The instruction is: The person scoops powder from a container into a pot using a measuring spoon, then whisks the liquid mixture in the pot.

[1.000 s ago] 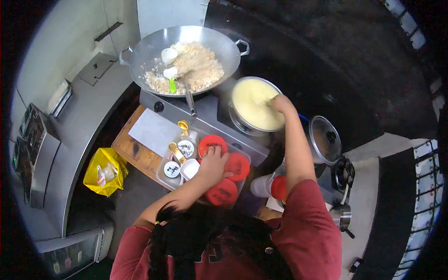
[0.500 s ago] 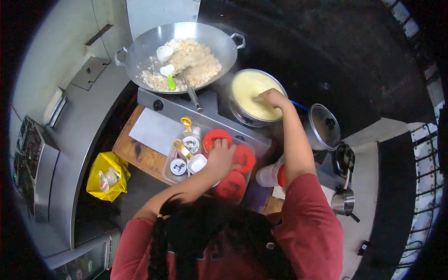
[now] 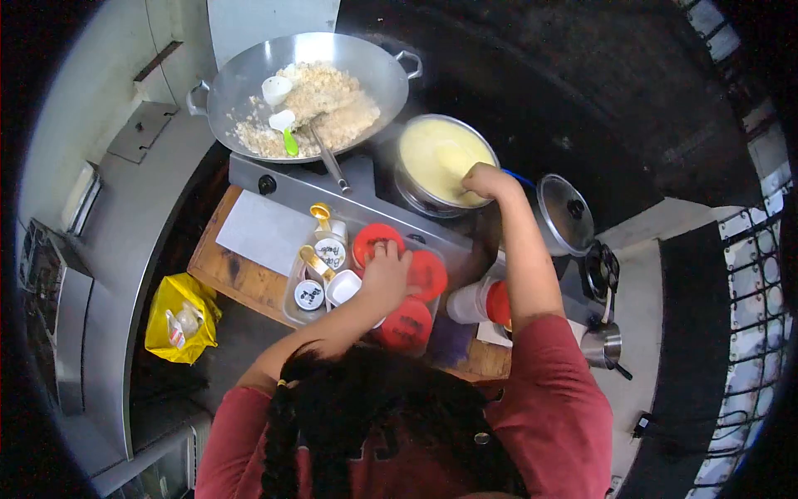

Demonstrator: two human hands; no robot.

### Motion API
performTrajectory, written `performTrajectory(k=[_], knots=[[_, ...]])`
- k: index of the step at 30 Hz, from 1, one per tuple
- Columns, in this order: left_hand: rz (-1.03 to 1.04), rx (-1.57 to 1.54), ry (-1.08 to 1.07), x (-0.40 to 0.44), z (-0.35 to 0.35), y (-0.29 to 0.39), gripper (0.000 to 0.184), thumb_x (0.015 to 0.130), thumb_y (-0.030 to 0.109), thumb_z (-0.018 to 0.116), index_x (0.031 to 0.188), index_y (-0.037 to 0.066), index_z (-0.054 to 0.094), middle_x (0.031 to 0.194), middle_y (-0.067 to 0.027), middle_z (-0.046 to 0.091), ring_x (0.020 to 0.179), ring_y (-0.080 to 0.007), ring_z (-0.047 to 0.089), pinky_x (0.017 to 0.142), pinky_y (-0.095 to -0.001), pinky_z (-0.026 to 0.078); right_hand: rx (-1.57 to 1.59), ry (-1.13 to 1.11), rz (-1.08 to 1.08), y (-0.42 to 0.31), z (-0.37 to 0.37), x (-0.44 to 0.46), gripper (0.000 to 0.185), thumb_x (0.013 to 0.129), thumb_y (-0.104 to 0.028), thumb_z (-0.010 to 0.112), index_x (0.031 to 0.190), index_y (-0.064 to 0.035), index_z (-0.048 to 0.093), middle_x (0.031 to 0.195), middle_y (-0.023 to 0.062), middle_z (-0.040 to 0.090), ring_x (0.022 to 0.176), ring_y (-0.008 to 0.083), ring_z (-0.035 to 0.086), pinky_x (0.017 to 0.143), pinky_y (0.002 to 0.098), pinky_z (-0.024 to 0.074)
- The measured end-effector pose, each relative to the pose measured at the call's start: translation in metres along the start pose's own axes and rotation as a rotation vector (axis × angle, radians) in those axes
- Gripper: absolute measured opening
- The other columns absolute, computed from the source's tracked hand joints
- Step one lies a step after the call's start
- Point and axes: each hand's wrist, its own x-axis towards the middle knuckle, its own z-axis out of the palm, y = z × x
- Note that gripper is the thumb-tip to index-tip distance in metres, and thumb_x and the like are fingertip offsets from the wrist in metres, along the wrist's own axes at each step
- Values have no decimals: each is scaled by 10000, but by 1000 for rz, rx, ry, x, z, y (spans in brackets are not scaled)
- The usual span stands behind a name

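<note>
Far left to right: yellow bag (image 3: 183, 328) sits low, open mouth up, white scraps inside; likely there to catch waste. Wok (image 3: 229, 116) on the stove (image 3: 378, 216), crumbly pale food in it, white scoop (image 3: 277, 90) and green-handled scoop (image 3: 289, 140) lying on top; metal handle propped over the near rim, probably to keep it grabbable. Clear tub (image 3: 293, 287) near side, jars packed upright, labels on lids, so presumably readable from above. Left hand (image 3: 387, 273) lies over the far red lid (image 3: 371, 236); fingers bent, slightly apart, tips on the lid. Can't tell if it grips or just braces. Pot of yellow liquid (image 3: 436, 150) is right of the wok; right hand (image 3: 490, 181) at its near-right rim, fingers curled in. Can't tell what they pinch, if anything; knuckles block it. Glass lid (image 3: 561, 208) farther right, parked beside the pot, likely leaving it accessible.
</note>
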Motion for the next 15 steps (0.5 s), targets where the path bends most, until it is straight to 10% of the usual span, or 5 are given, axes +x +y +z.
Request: performTrajectory(k=[3, 7, 9, 15], knots=[[-16, -25, -13, -1, -4, 2, 794, 757, 568, 746, 1333, 78, 503, 1347, -206, 448, 1284, -405, 433, 1022, -560, 436, -233, 22, -22, 35, 27, 30, 315, 862, -297, 590, 905, -29, 752, 897, 244, 702, 839, 391, 677, 801, 443, 513], [-45, -63, -19, -3, -3, 4, 789, 734, 535, 781, 1315, 76, 510, 1346, -204, 445, 1293, -409, 424, 1029, -575, 427, 306, 94, 108, 5, 27, 19, 437, 890, -442, 619, 984, -39, 757, 1014, 226, 705, 923, 352, 685, 857, 408, 517], [-53, -104, -23, 3, -2, 3, 768, 717, 507, 805, 1286, 76, 521, 1339, -203, 445, 1296, -415, 421, 1026, -597, 425, 263, 103, -146, -6, 21, 7, 372, 881, -373, 607, 978, -46, 755, 903, 169, 736, 799, 210, 677, 798, 373, 522], [-105, -86, -27, 6, -6, 11, 749, 692, 452, 840, 1268, 86, 529, 1338, -201, 449, 1294, -415, 435, 1021, -625, 424, -162, -36, 68, 19, 6, 12, 384, 875, -381, 619, 1016, -48, 751, 977, 214, 717, 891, 350, 688, 856, 406, 517]])
